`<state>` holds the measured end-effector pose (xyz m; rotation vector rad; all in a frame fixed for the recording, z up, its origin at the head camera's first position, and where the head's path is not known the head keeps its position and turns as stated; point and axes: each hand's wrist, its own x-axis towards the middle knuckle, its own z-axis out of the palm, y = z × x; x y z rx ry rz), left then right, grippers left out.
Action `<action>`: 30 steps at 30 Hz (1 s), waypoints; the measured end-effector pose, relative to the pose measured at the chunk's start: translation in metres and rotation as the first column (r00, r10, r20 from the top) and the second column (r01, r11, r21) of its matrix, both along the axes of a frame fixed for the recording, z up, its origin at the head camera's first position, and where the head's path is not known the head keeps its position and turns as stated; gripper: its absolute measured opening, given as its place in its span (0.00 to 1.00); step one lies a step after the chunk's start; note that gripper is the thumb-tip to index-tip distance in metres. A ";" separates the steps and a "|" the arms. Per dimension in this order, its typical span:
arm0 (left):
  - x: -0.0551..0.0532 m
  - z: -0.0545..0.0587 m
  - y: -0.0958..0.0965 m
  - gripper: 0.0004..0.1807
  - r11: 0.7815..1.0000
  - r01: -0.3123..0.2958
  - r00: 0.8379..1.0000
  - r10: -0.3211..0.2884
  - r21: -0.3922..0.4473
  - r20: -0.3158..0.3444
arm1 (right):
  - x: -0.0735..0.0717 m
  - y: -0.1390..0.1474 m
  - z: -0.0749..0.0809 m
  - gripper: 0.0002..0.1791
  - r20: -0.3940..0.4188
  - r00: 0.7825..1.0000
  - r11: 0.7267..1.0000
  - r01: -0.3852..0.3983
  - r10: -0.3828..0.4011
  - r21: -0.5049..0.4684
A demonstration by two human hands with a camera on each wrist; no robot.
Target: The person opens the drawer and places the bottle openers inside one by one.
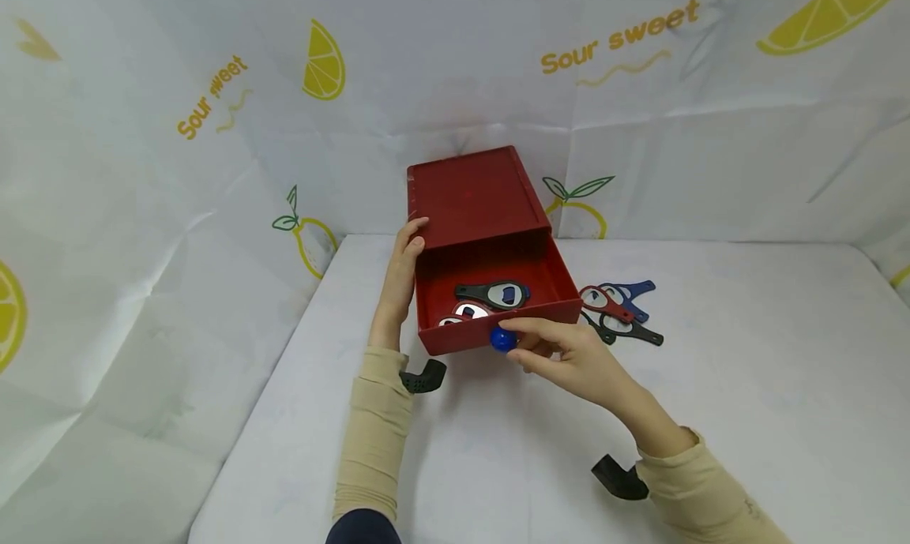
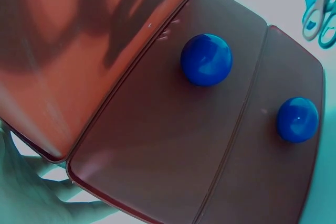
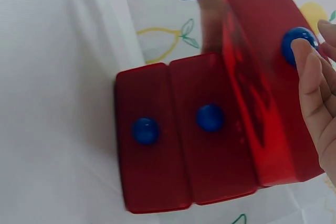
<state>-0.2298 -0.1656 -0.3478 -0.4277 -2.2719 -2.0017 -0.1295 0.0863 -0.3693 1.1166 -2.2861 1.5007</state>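
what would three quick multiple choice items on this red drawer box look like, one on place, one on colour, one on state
1. Where do the loose bottle openers lie?
A. on the table right of the box
B. on top of the box
C. in the left hand

2. What colour is the knob at the right hand?
A. yellow
B. blue
C. black

3. How is the top drawer?
A. shut
B. taken out
C. pulled open

Answers: 1 A, the head view shows them on the cloth beside the box; 2 B, it is blue; 3 C, it juts out with openers inside.

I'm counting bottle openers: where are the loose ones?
In the head view, loose bottle openers lie on the table, right of the open red drawer, beyond the right hand.
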 end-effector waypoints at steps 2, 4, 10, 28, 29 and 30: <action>0.000 -0.001 0.000 0.26 1.000 0.003 1.000 -0.003 0.000 0.003 | 0.000 -0.001 -0.005 0.21 0.024 1.000 1.000 -0.013 0.013 -0.008; 0.000 -0.001 0.000 0.26 1.000 0.003 1.000 -0.003 -0.001 0.003 | 0.000 -0.001 -0.009 0.21 0.040 0.999 1.000 -0.015 0.016 -0.011; 0.000 0.000 0.000 0.26 1.000 0.004 1.000 -0.004 0.013 -0.001 | -0.001 -0.004 -0.016 0.22 0.052 0.998 0.999 0.042 -0.043 0.015; -0.001 0.004 -0.001 0.17 0.998 0.003 0.998 -0.007 0.060 0.061 | -0.020 -0.018 -0.004 0.19 0.099 0.977 0.979 0.181 -0.191 0.097; -0.002 0.003 -0.001 0.16 0.998 0.003 0.998 -0.007 0.061 0.061 | -0.023 -0.020 -0.004 0.19 0.106 0.975 0.978 0.184 -0.194 0.097; -0.002 0.003 -0.001 0.15 0.998 0.005 0.998 -0.008 0.061 0.059 | -0.025 -0.021 -0.004 0.19 0.110 0.974 0.978 0.188 -0.198 0.095</action>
